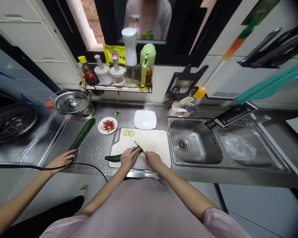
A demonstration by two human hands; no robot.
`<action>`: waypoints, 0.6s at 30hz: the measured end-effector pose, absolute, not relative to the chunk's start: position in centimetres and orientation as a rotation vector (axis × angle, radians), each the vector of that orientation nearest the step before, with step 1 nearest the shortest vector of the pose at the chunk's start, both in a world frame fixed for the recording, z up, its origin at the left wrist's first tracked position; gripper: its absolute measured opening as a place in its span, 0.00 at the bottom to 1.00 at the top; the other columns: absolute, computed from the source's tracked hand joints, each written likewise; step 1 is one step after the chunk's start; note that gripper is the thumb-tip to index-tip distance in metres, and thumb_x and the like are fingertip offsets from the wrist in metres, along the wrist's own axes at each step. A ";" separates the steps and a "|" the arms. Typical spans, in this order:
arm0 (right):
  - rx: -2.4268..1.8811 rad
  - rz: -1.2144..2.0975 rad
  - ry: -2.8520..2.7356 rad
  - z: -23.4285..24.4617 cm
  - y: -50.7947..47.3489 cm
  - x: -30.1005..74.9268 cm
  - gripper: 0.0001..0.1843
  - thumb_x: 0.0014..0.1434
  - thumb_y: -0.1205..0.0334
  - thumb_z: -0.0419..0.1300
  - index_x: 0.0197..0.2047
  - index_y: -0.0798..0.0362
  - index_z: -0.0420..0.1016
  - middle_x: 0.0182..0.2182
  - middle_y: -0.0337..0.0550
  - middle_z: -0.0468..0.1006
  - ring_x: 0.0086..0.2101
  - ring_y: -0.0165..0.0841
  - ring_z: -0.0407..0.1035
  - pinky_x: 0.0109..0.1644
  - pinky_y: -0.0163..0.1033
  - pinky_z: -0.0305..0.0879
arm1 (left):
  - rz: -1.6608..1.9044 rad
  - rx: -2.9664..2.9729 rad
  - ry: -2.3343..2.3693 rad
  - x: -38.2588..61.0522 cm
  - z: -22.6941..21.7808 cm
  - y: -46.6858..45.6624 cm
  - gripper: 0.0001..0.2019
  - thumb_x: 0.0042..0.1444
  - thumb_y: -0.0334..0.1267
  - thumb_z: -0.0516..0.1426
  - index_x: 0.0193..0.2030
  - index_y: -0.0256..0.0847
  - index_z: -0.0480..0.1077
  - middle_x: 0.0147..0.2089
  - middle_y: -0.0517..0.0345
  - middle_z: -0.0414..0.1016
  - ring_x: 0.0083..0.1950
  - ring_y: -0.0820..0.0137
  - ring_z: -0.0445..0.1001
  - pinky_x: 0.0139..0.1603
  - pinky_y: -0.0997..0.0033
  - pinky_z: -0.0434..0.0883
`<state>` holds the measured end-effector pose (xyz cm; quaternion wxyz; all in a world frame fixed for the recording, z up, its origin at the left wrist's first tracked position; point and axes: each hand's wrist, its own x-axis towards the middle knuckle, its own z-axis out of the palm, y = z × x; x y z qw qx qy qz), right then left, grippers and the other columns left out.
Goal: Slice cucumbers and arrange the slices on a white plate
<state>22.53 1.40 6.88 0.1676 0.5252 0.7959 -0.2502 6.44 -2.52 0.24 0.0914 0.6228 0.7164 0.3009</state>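
Observation:
On the white cutting board (pixel 154 142), my left hand (pixel 128 158) presses down on a dark green cucumber (pixel 113 158), its fingers wrapped over the right part. My right hand (pixel 154 161) grips the handle of a kitchen knife (pixel 139 145), whose blade is at the cucumber's right end. The handle is mostly hidden in my fist. A few pale cucumber slices (pixel 128 133) lie overlapping at the board's upper left. Behind the board sits a white square plate (pixel 145 119). To its left, a small round plate (pixel 101 130) holds chopped red pieces (pixel 108 125).
Another person's hand (pixel 61 161) touches a second cucumber (pixel 82 135) at the left; a black cable (pixel 89 164) runs past it. A lidded steel pot (pixel 75 105) stands behind. The sink (pixel 196 142) is on the right. Bottles and jars line a rack (pixel 119 88).

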 end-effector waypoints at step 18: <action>1.492 -0.744 2.225 6.7 1.5 22.7 0.16 0.63 0.70 0.46 0.47 0.57 0.71 0.40 0.53 0.78 0.44 0.38 0.73 0.42 0.37 0.61 | 0.812 2.074 1.868 5.6 -1.9 -2.4 0.14 0.63 0.42 0.51 0.51 0.52 0.74 0.50 0.56 0.76 0.48 0.67 0.73 0.50 0.65 0.70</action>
